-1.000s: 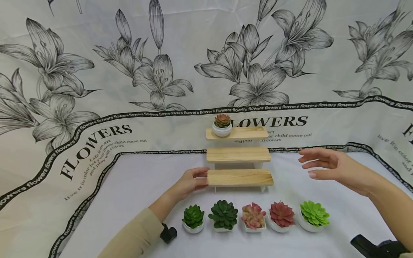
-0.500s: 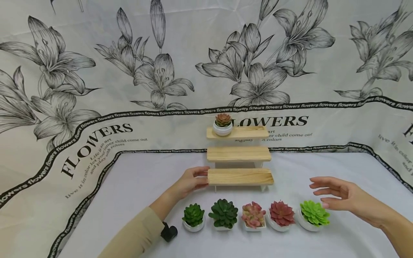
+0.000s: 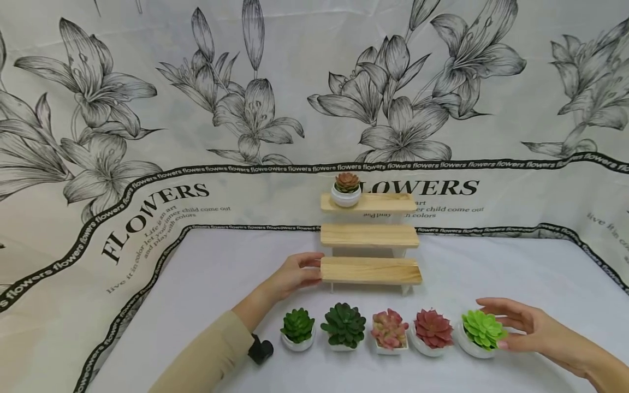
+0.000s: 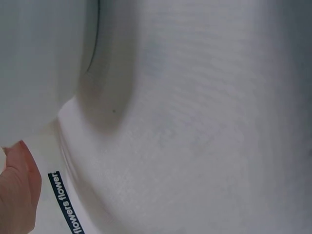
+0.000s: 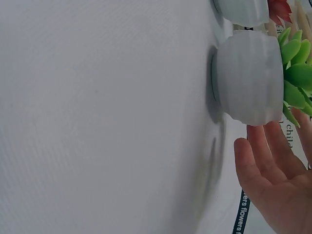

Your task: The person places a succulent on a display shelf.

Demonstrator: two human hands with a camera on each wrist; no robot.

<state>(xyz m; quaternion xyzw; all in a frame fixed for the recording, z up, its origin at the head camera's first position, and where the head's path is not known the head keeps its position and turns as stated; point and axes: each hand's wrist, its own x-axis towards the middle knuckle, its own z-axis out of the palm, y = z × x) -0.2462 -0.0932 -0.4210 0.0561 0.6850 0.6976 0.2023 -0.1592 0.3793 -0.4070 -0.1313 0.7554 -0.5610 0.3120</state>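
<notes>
A three-tier wooden plant stand (image 3: 371,271) stands at the centre of the table in the head view. My left hand (image 3: 295,277) grips the left end of its lowest board. A small potted succulent (image 3: 346,196) with brownish leaves sits at the left of the top board. My right hand (image 3: 533,333) is beside the bright green succulent (image 3: 483,329) at the right end of the front row, fingers spread around its right side. In the right wrist view, the fingers lie close to its white ribbed pot (image 5: 249,78); whether they touch it I cannot tell.
In the same row stand a red succulent (image 3: 432,328), a pink one (image 3: 389,330), a dark green one (image 3: 343,326) and a smaller green one (image 3: 297,326), all in white pots. Behind the stand hangs a flower-printed cloth (image 3: 275,196).
My right hand has come down and forward from the right of the stand to the bright green succulent. The left hand has kept its hold on the board. The head view has shifted slightly.
</notes>
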